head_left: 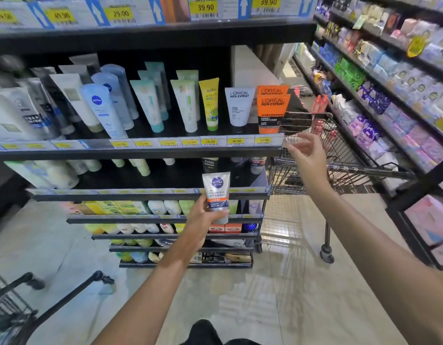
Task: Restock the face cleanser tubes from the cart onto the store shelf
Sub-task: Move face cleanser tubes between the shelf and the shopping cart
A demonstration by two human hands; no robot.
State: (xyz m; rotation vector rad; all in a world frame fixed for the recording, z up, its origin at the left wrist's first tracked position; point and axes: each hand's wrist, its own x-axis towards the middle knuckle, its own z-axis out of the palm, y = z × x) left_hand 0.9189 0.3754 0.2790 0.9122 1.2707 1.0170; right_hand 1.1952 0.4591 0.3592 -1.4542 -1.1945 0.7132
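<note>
My left hand (201,216) grips a grey Nivea Men cleanser tube (217,192) by its lower end and holds it upright in front of the lower shelf rail (150,195). My right hand (307,155) hovers with fingers apart and nothing in it, by the near rim of the wire cart (340,168) at the shelf's right end. The middle shelf (140,151) carries rows of upright tubes, among them a white L'Oreal tube (239,107) and an orange L'Oreal tube (272,113) at its right end.
A second cart's black handle (66,302) shows at the bottom left. Packed shelves (389,95) line the right side of the aisle. Lower shelves (175,236) hold boxes and bottles. Glossy tiled floor (277,282) lies between the shelving and the cart.
</note>
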